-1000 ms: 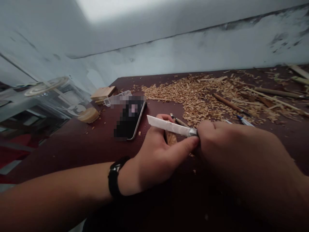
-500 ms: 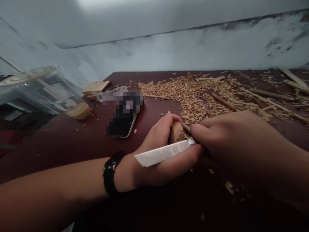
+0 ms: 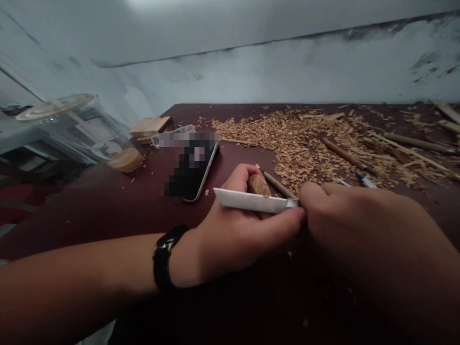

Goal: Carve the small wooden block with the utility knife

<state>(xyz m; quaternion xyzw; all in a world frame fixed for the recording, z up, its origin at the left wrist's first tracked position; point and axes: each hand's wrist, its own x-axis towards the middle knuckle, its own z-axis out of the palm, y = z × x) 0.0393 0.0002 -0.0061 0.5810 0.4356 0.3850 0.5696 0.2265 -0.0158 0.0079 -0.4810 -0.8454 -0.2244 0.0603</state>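
Note:
My left hand (image 3: 230, 230) is closed around a small carved piece of wood (image 3: 258, 184), whose faceted top shows between the fingers. A knife (image 3: 251, 200) is in my right hand (image 3: 345, 230), its pale blade pointing left across the wood; my fist hides the handle. My left thumb reaches toward the blade's base, near the right hand. Just beyond the hands lies a thin wooden-handled tool (image 3: 276, 183), partly covered.
Wood shavings (image 3: 287, 139) spread over the dark red table (image 3: 108, 211), with a brown-handled tool (image 3: 345, 154) and a pen (image 3: 365, 180) among them. A phone (image 3: 194, 167), wooden blocks (image 3: 149, 126) and a plastic cup of drink (image 3: 124, 158) stand left.
The knife blade has swung up and away from my left palm, now lying more level across the wood. My right hand has shifted slightly right, and the view has tilted a little.

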